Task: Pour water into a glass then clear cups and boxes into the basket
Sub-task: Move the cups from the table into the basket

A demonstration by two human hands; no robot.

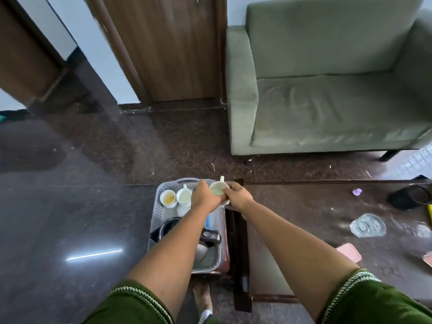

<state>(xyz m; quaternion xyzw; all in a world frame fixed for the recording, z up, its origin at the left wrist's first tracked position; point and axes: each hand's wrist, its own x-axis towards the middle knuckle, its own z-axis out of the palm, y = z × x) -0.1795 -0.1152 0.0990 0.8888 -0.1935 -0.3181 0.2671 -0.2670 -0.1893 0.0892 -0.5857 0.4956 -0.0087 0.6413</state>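
Over the grey perforated basket (161, 208), the right hand (238, 195) grips a white cup (217, 188) tilted on its side. The left hand (203, 196) meets it, fingers curled at the cup's rim. Two more cups (175, 198) stand inside the basket beside a kettle (168, 226).

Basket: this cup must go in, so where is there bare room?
The basket has a bare strip along its left wall, between the two cups and the kettle. The far end and the near half are crowded. The right hand holds the cup.

At lower right, the dark desk (292, 206) carries a clear glass dish (367, 225), a pink box (349, 252) and a purple scrap (357, 191); the basket (161, 206) sits left of its edge.
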